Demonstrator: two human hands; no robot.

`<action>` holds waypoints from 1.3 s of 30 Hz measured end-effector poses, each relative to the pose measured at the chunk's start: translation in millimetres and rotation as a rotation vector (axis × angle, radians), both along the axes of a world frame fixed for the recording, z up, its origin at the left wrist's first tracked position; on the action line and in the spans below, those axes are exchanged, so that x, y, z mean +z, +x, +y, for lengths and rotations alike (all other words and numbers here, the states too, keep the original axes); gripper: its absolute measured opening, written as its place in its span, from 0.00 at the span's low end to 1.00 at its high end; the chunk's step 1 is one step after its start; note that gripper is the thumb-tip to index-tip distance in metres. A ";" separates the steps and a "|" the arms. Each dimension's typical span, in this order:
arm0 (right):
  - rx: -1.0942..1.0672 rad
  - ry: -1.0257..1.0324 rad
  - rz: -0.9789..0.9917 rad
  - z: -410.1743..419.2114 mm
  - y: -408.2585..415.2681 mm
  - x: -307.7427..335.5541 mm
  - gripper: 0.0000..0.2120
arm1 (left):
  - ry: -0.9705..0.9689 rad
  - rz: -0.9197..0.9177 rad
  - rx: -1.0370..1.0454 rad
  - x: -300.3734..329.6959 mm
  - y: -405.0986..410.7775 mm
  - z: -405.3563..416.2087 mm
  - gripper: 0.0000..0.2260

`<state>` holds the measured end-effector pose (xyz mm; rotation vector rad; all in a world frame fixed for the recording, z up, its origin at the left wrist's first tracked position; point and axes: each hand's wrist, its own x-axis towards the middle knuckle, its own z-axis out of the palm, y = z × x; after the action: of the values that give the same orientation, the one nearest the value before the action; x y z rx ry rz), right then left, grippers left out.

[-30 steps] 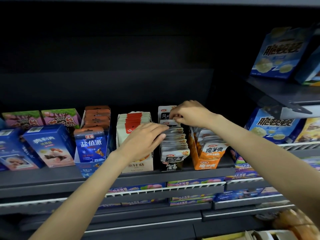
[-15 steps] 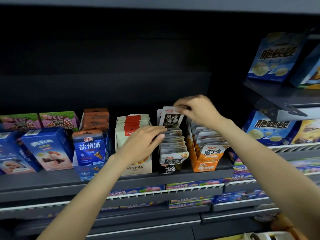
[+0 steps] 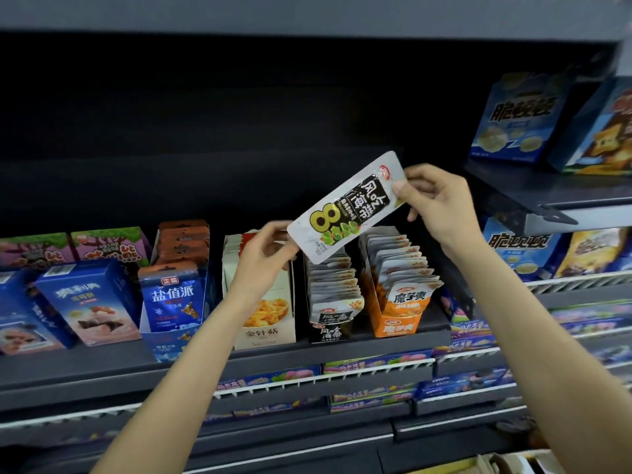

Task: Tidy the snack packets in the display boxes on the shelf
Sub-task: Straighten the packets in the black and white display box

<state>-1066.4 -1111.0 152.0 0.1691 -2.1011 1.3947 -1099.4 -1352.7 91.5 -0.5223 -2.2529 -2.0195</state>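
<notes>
A long silver-and-black seaweed snack packet (image 3: 345, 208) is held tilted in the air above the shelf. My right hand (image 3: 434, 203) pinches its upper right end and my left hand (image 3: 265, 254) grips its lower left end. Directly below stands the black display box (image 3: 330, 328) filled with several matching packets. Left of it is a cream box (image 3: 265, 323) of mushroom snacks, partly hidden by my left wrist. To the right, an orange box (image 3: 398, 319) carries several orange-and-white packets.
A blue display box (image 3: 172, 302) of orange-topped packets and blue biscuit cartons (image 3: 85, 302) stand further left on the dark shelf (image 3: 102, 357). Blue chip boxes (image 3: 516, 121) sit on a higher shelf at right. Lower shelves hold more packs.
My right hand has pulled one packet out of the black box and lifted it clear. My left hand left the front of the boxes and took hold of the packet's lower end.
</notes>
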 end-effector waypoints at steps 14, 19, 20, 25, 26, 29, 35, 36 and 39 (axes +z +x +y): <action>-0.008 0.091 -0.020 -16.7 13.2 -6.1 0.04 | 0.057 0.192 0.147 13.4 34.8 -28.7 0.08; 0.278 0.023 -0.132 -16.7 25.5 -5.7 0.07 | -0.159 0.886 0.235 0.9 31.0 -49.3 0.08; 0.305 0.015 -0.158 -16.6 27.5 -6.8 0.08 | -0.189 0.962 0.210 -1.2 29.9 -52.7 0.06; 0.345 -0.019 -0.168 -15.6 33.1 -11.0 0.13 | -0.345 1.121 0.134 -7.6 27.7 -64.0 0.05; 0.349 -0.003 -0.151 -16.6 34.2 -11.2 0.13 | -0.371 1.149 0.132 -9.1 26.6 -65.2 0.05; 0.342 0.057 -0.094 -18.8 36.0 -11.3 0.16 | -0.422 1.222 0.122 -10.7 25.7 -67.1 0.05; 0.299 0.144 -0.021 -17.4 36.5 -11.8 0.21 | -0.471 1.305 0.144 -9.4 26.6 -66.6 0.05; 0.298 0.156 -0.010 -17.1 36.7 -12.2 0.20 | -0.469 1.318 0.141 -10.4 25.2 -66.7 0.05; 0.295 0.143 0.028 -15.7 35.8 -12.7 0.16 | -0.420 1.310 0.158 -13.9 20.8 -65.8 0.07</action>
<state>-1030.6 -1126.6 139.3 0.5726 -2.2197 1.3941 -1078.6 -1418.5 77.6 -1.1718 -1.6619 -0.6299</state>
